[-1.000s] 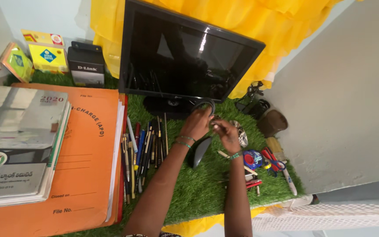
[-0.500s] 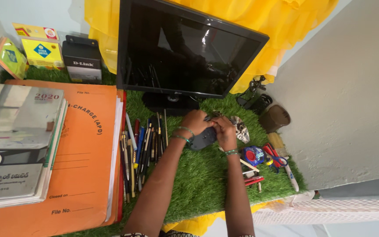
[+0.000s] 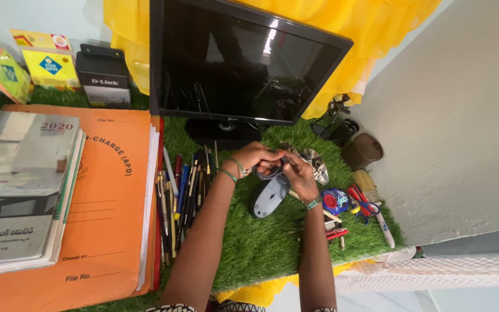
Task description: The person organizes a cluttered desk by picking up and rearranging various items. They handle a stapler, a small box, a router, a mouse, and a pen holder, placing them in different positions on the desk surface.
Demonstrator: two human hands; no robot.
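A dark grey computer mouse (image 3: 268, 197) lies on the green artificial grass mat (image 3: 255, 248), in front of the black monitor (image 3: 244, 63). Just above the mouse, my left hand (image 3: 252, 157) and my right hand (image 3: 299, 174) meet, both pinching its thin dark cable (image 3: 271, 171), which is looped between the fingers. Green bangles sit on both wrists. How the cable runs past my fingers is hidden.
A row of several pens and pencils (image 3: 185, 196) lies left of the mouse, beside an orange folder (image 3: 111, 208) under a stack of books (image 3: 21, 185). A blue tape measure (image 3: 335, 201), red scissors (image 3: 358, 202) and a brown cup (image 3: 362, 151) are right. Boxes (image 3: 50, 66) stand at the back.
My hands held a cable loop up near the monitor base, then dropped onto the mouse. Now the mouse lies flat on the mat and my hands work the cable just above it.
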